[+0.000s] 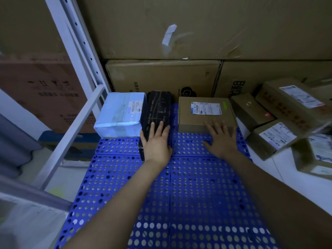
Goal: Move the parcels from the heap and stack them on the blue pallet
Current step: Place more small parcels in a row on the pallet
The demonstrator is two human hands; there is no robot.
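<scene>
A: Status check. Which step are we on?

B: Placement. We have 3 parcels along the far edge of the blue pallet [179,186]: the light blue parcel [119,114], the black parcel [155,114] and the brown box [204,114]. Our left hand [156,141] lies flat, fingers spread, against the near end of the black parcel. Our right hand [221,139] lies open against the near edge of the brown box. Neither hand grips anything.

A: And the heap?

B: The heap [287,123] sits just beside the pallet on our right, several labelled cartons deep.

A: Next move?

B: We judge: seat both parcels square to the back cartons [161,78], then reach right for 1 more parcel.
</scene>
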